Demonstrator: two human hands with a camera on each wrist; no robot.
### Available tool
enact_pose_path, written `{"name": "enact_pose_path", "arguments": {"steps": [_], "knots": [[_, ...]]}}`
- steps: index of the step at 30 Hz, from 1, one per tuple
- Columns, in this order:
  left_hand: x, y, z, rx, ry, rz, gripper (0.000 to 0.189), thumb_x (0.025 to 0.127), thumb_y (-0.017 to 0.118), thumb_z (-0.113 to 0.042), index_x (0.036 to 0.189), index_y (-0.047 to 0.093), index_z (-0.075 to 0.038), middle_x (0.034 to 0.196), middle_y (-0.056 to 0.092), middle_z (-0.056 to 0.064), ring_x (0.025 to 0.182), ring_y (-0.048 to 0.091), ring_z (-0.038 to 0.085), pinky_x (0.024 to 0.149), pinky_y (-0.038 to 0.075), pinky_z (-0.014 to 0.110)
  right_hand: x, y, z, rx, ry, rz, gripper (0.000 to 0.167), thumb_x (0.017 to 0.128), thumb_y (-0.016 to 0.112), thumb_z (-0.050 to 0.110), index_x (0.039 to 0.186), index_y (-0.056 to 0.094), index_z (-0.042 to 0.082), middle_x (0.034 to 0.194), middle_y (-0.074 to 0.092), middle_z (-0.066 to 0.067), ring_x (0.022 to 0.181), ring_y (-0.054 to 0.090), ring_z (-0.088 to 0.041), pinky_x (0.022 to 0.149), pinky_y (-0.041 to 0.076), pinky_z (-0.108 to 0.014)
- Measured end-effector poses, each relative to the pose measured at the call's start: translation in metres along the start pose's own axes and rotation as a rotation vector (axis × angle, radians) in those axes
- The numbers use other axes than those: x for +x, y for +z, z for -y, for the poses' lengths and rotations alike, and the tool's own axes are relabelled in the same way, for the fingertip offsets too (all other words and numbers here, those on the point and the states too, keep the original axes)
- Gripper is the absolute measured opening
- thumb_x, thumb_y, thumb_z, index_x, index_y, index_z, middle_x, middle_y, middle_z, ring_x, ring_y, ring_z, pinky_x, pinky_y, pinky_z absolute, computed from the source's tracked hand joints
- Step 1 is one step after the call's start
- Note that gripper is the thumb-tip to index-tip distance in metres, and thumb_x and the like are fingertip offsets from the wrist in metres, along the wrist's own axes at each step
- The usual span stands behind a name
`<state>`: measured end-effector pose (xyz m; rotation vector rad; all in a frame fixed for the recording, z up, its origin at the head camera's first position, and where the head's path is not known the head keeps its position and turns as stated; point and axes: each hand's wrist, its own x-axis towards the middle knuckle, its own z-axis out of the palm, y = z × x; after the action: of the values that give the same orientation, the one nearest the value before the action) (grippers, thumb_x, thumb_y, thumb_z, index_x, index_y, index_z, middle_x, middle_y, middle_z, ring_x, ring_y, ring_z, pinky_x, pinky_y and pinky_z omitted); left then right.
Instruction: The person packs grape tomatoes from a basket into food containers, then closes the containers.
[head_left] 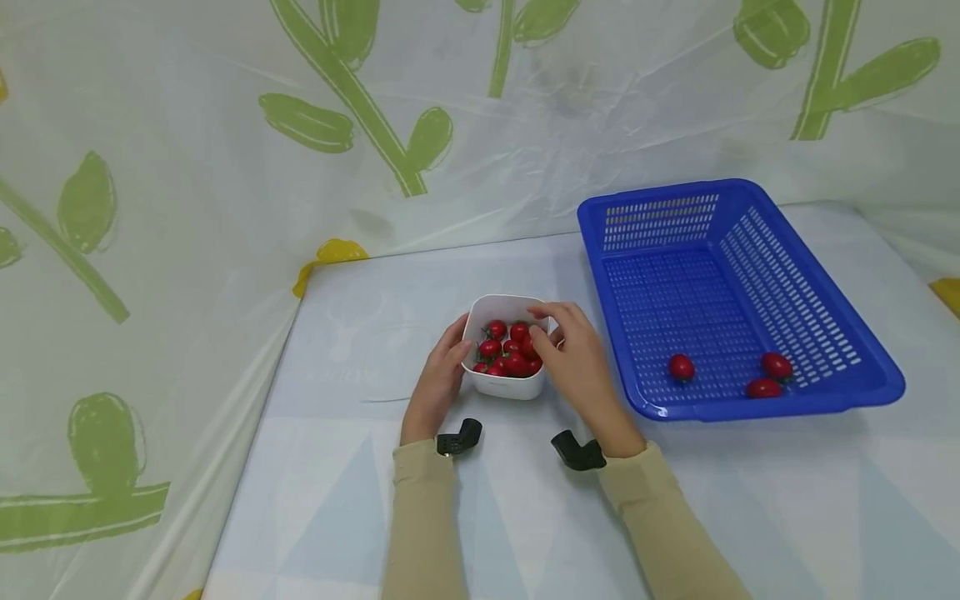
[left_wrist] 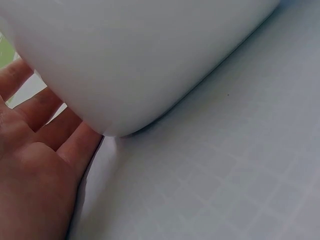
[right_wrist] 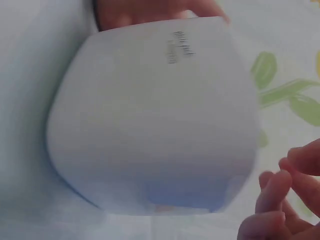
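A small white square container [head_left: 504, 387] on the table holds several cherry tomatoes [head_left: 515, 363] with green stems. My left hand [head_left: 438, 375] grips its left side, the thumb at the rim and the fingers along the outer wall. In the left wrist view, these fingers [left_wrist: 65, 125] lie against the container's white wall [left_wrist: 125, 65]. My right hand [head_left: 577, 362] is over the right rim, thumb and forefinger slightly apart beside the tomatoes. In the right wrist view, its fingers [right_wrist: 272, 195] are bent to the right of the container, and no tomato shows between them.
A blue plastic basket [head_left: 611, 333] stands to the right of the container, with three tomatoes [head_left: 681, 367] near its front side. A plastic sheet with green leaf prints [head_left: 225, 200] hangs behind and to the left of the table [head_left: 330, 450].
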<state>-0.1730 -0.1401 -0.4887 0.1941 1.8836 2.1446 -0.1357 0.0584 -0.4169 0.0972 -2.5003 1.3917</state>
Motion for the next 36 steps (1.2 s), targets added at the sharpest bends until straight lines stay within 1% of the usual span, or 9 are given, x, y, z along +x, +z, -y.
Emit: {"name": "enact_pose_path", "arguments": {"steps": [3, 6, 10, 13, 18, 22, 27, 31, 36], "knots": [[-0.001, -0.001, -0.001, -0.005, 0.001, 0.001, 0.043, 0.092, 0.046, -0.031, 0.135, 0.037, -0.029, 0.138, 0.034, -0.008, 0.127, 0.029, 0.012, 0.105, 0.019, 0.04, -0.001, -0.006, 0.009, 0.021, -0.02, 0.039, 0.026, 0.088, 0.055, 0.018, 0.114, 0.059, 0.019, 0.096, 0.056, 0.002, 0.07, 0.05, -0.01, 0.058, 0.047, -0.026], [-0.001, -0.003, -0.001, -0.013, -0.003, 0.005, 0.044, 0.093, 0.045, -0.029, 0.136, 0.036, -0.027, 0.139, 0.032, -0.007, 0.128, 0.028, 0.012, 0.105, 0.019, 0.04, -0.001, -0.014, 0.016, 0.079, -0.015, 0.136, 0.028, 0.089, 0.055, 0.021, 0.117, 0.057, 0.02, 0.096, 0.057, 0.005, 0.076, 0.052, -0.009, 0.064, 0.047, -0.027], [-0.001, -0.004, 0.001, -0.02, -0.009, 0.008, 0.044, 0.093, 0.045, -0.029, 0.136, 0.036, -0.027, 0.14, 0.032, -0.007, 0.128, 0.027, 0.012, 0.105, 0.019, 0.039, -0.002, -0.026, 0.023, 0.139, 0.012, 0.296, 0.031, 0.089, 0.055, 0.028, 0.118, 0.055, 0.019, 0.099, 0.057, 0.005, 0.083, 0.054, -0.011, 0.069, 0.048, -0.031], [-0.001, -0.003, 0.003, -0.033, 0.001, 0.011, 0.044, 0.093, 0.045, -0.029, 0.136, 0.037, -0.027, 0.139, 0.033, -0.007, 0.128, 0.027, 0.012, 0.105, 0.018, 0.04, -0.003, -0.034, 0.023, 0.162, 0.018, 0.366, 0.033, 0.088, 0.054, 0.032, 0.119, 0.055, 0.019, 0.102, 0.058, 0.004, 0.086, 0.054, -0.012, 0.072, 0.048, -0.033], [0.0, 0.0, 0.004, -0.058, 0.033, 0.026, 0.043, 0.093, 0.046, -0.027, 0.135, 0.038, -0.026, 0.139, 0.034, -0.005, 0.127, 0.029, 0.012, 0.105, 0.019, 0.039, -0.003, -0.048, 0.024, 0.229, 0.029, 0.39, 0.032, 0.088, 0.055, 0.034, 0.117, 0.056, 0.023, 0.104, 0.059, 0.002, 0.084, 0.059, -0.016, 0.071, 0.047, -0.037], [-0.001, 0.002, 0.0, -0.052, 0.015, 0.029, 0.042, 0.094, 0.044, -0.024, 0.136, 0.037, -0.025, 0.139, 0.033, -0.006, 0.127, 0.029, 0.012, 0.105, 0.019, 0.039, -0.005, -0.058, 0.025, 0.236, 0.043, 0.419, 0.03, 0.088, 0.054, 0.033, 0.117, 0.056, 0.024, 0.101, 0.059, 0.0, 0.082, 0.059, -0.018, 0.07, 0.046, -0.038], [-0.006, 0.006, -0.011, -0.02, 0.019, 0.04, 0.043, 0.095, 0.041, -0.02, 0.137, 0.035, -0.021, 0.14, 0.032, -0.004, 0.129, 0.027, 0.016, 0.105, 0.019, 0.04, -0.009, -0.07, 0.023, 0.195, 0.039, 0.48, 0.027, 0.09, 0.052, 0.026, 0.117, 0.055, 0.024, 0.1, 0.057, 0.003, 0.083, 0.058, -0.015, 0.073, 0.046, -0.038], [-0.009, 0.008, -0.019, 0.004, 0.027, 0.036, 0.044, 0.095, 0.041, -0.021, 0.138, 0.034, -0.02, 0.141, 0.031, -0.003, 0.129, 0.026, 0.018, 0.105, 0.019, 0.04, -0.012, -0.08, 0.02, 0.142, 0.041, 0.501, 0.029, 0.089, 0.054, 0.029, 0.118, 0.054, 0.025, 0.104, 0.057, 0.004, 0.084, 0.058, -0.015, 0.074, 0.045, -0.038], [-0.008, 0.007, -0.019, -0.007, 0.028, 0.038, 0.043, 0.095, 0.04, -0.02, 0.138, 0.033, -0.019, 0.141, 0.031, -0.001, 0.13, 0.025, 0.018, 0.105, 0.019, 0.04, -0.014, -0.096, 0.011, 0.052, 0.047, 0.514, 0.033, 0.088, 0.054, 0.034, 0.121, 0.052, 0.027, 0.108, 0.056, 0.005, 0.086, 0.057, -0.011, 0.074, 0.046, -0.035]]}}
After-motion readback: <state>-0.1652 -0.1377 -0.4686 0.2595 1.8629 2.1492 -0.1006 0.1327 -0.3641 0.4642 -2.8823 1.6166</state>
